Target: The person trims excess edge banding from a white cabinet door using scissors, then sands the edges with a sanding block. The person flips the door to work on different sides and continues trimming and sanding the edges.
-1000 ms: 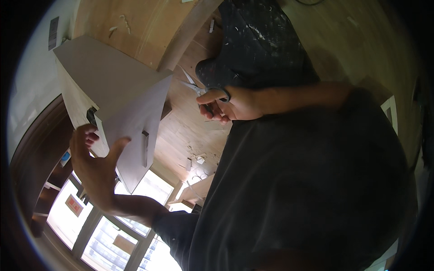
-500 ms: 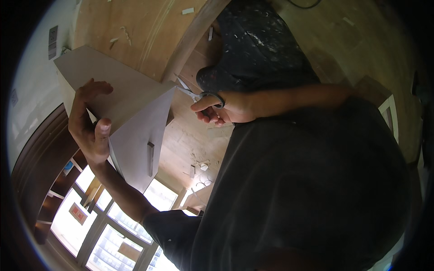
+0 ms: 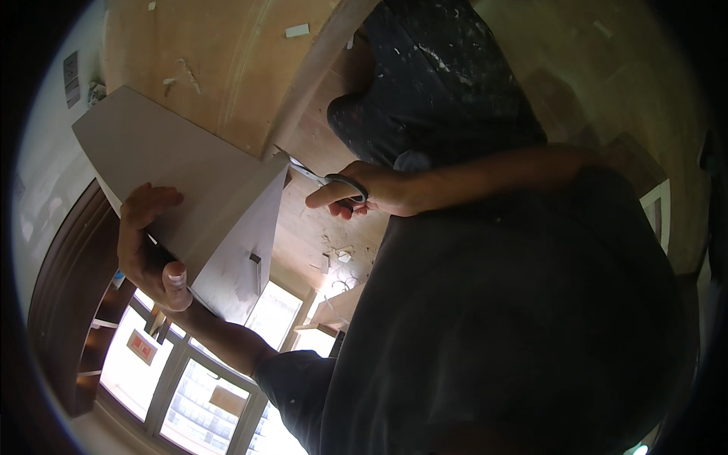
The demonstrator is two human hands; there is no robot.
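A pale grey-white cabinet (image 3: 205, 163) with a dark bar handle (image 3: 255, 273) on one face lies tilted at the left. Along its edge nearest the window is my left hand (image 3: 148, 243); the fingers reach over the broad face, and the thumb stands apart from them. That hand is open, touching or very near the panel. In my right hand (image 3: 371, 188) is a pair of scissors (image 3: 309, 174) with dark finger loops. Their blades point left to the cabinet's corner, and the blade tips are hard to make out there.
A wooden board (image 3: 227, 68) with scraps on it spans the upper left. Debris (image 3: 334, 258) lies on the floor beyond the cabinet. A window (image 3: 201, 402) and dark shelving (image 3: 91, 341) stand at the lower left. My knee (image 3: 425, 83) in paint-spotted trousers is close by.
My left hand has slid down along the cabinet's edge. The right hand, holding the scissors, has moved slightly left and down, with the blades closer to the corner. The whole view has shifted a little.
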